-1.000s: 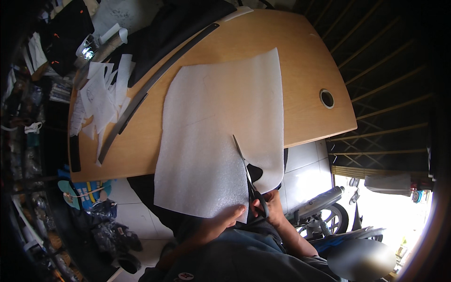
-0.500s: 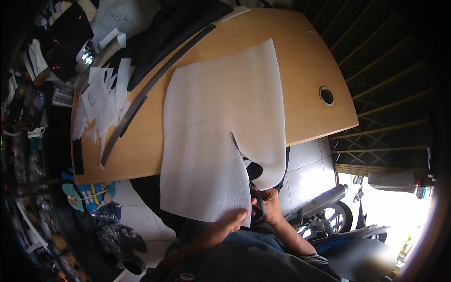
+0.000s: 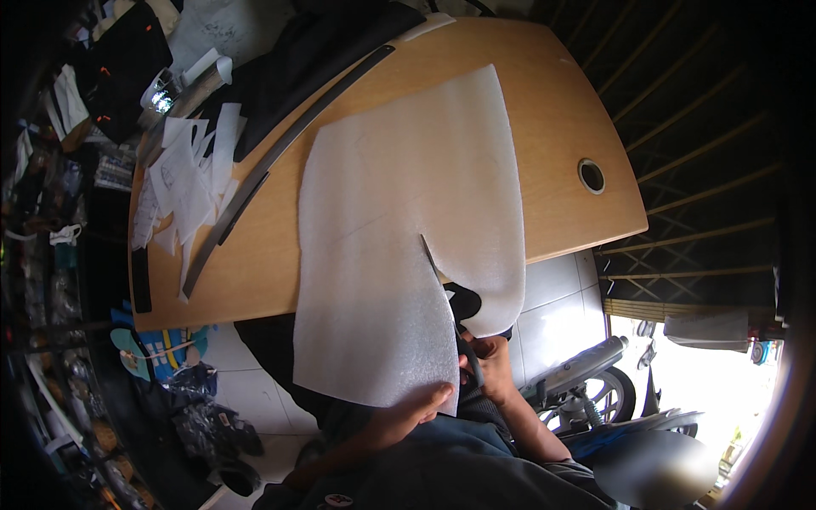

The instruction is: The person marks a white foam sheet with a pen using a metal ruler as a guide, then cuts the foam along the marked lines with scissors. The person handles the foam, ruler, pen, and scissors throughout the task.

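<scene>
A large translucent white foam sheet (image 3: 365, 280) lies over the near edge of the wooden table, its lower part hanging toward my lap. A slit with a curved cut-out runs up from its near edge. My left hand (image 3: 418, 408) pinches the near corner left of the slit, thumb on top. My right hand (image 3: 491, 361) is closed round the dark handles of a pair of scissors (image 3: 470, 361). The blades point away from me into the slit; part of them is hidden by the sheet.
The wooden table (image 3: 578, 110) has a round grommet hole (image 3: 591, 176) at its right. A long dark metal ruler (image 3: 280, 153), white paper scraps (image 3: 183, 174) and black cloth (image 3: 314, 51) lie at its left. A motorcycle (image 3: 595, 387) stands at right, near a folding gate (image 3: 697, 170).
The foam sheet has shifted slightly right, and its right flap has spread a little. Both hands have moved slightly right with it, keeping their holds.
</scene>
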Motion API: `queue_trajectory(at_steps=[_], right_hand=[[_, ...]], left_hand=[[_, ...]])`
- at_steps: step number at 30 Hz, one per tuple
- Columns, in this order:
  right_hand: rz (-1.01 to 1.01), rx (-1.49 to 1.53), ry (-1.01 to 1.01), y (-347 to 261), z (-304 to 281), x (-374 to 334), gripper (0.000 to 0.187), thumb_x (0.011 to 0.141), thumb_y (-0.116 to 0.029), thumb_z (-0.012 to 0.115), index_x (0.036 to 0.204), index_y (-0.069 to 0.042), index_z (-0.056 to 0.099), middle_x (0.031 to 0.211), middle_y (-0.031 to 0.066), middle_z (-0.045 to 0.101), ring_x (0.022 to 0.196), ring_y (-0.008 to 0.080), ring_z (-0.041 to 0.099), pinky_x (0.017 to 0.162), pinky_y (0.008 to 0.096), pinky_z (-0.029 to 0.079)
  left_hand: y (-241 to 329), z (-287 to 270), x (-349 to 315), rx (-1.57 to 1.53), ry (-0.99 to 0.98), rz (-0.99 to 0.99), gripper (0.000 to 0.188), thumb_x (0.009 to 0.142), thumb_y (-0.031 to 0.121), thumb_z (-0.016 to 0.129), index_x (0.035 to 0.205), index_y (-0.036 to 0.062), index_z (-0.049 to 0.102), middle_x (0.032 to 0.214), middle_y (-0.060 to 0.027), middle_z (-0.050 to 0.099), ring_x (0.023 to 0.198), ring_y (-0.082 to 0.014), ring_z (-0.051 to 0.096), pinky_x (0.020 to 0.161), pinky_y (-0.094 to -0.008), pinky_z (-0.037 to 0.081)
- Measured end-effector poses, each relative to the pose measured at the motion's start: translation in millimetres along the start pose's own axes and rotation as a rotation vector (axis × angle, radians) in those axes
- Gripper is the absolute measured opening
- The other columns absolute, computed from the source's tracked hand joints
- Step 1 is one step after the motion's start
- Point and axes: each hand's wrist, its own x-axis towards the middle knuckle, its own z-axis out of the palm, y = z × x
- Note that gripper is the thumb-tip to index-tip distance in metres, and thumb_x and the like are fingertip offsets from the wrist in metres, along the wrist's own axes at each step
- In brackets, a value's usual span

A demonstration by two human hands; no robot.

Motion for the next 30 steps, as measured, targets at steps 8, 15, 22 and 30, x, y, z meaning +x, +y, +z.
queue_trajectory(at_steps=[8,15,22,30], right_hand=[[0.024,-0.014,-0.023,-3.0,-6.7,2.0,0.030,0.080,-0.016,0.082,0.091,0.004,0.063,0.072,0.0030,0.062,0.057,0.0087,0.056,0.051,0.0233,0.045],[-0.101,-0.140,-0.050,5.0,-20.8,12.0,0.020,0.082,-0.014,0.079,0.090,-0.001,0.066,0.087,-0.0020,0.067,0.082,0.0066,0.060,0.077,0.0248,0.049],[-0.090,-0.202,-0.210,-8.4,-21.8,14.3,0.017,0.080,-0.005,0.078,0.088,0.002,0.065,0.083,0.0012,0.065,0.078,0.0080,0.059,0.072,0.0241,0.047],[-0.117,-0.253,-0.059,-46.4,-6.1,1.0,0.017,0.077,-0.006,0.079,0.085,0.002,0.066,0.076,0.0021,0.066,0.068,0.0090,0.059,0.060,0.0252,0.047]], left_hand=[[-22.8,-15.3,2.3,0.209,-0.038,-0.048,0.035,0.096,0.037,0.063,0.118,0.0106,0.062,0.074,0.0002,0.054,0.056,-0.0067,0.046,0.054,-0.0212,0.036],[-5.9,-40.5,-48.2,0.893,-0.526,0.500,0.037,0.094,0.034,0.066,0.117,0.0049,0.065,0.102,-0.0077,0.068,0.074,-0.0128,0.060,0.070,-0.0232,0.048],[185.9,-68.3,-57.0,1.525,0.561,1.282,0.061,0.072,0.029,0.084,0.121,0.0020,0.061,0.120,-0.0156,0.063,0.116,-0.0307,0.057,0.099,-0.0424,0.043],[291.7,-87.4,-23.4,1.137,0.308,0.691,0.059,0.076,0.026,0.083,0.122,-0.0021,0.061,0.108,-0.0153,0.070,0.097,-0.0235,0.067,0.090,-0.0328,0.050]])
